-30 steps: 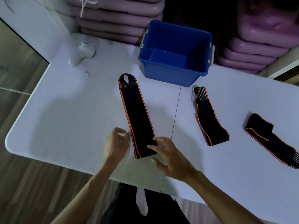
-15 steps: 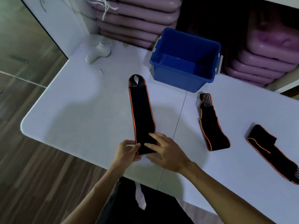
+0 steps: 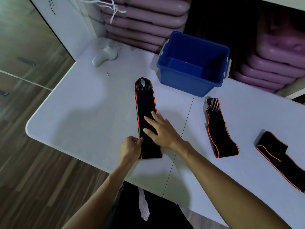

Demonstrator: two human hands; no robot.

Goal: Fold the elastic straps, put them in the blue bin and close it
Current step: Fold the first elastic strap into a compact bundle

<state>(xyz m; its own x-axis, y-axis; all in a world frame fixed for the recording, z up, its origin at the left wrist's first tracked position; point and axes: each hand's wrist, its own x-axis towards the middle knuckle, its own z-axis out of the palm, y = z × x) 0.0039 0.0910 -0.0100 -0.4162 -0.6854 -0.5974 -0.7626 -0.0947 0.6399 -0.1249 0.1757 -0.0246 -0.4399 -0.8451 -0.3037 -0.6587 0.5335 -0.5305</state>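
A long black elastic strap (image 3: 145, 103) with orange edges lies flat on the white table (image 3: 85, 113), its looped end pointing toward the blue bin (image 3: 193, 78). My left hand (image 3: 130, 148) pinches the strap's left edge near its near end. My right hand (image 3: 162, 129) lies flat on the strap's middle, fingers spread. A second strap (image 3: 217, 129) lies to the right, and a third strap (image 3: 279, 152) is at the far right, loosely folded. The bin stands open and looks empty; no lid is in view.
Stacked pink moulded shapes (image 3: 145, 22) fill the shelves behind the bin. A white handheld device (image 3: 104, 57) and a small screw (image 3: 107, 74) lie at the table's far left. The table's near edge (image 3: 82, 156) drops to a wooden floor.
My right hand slid up the strap from its near end to its middle. My left hand closed on the strap's left edge. The view moved closer.
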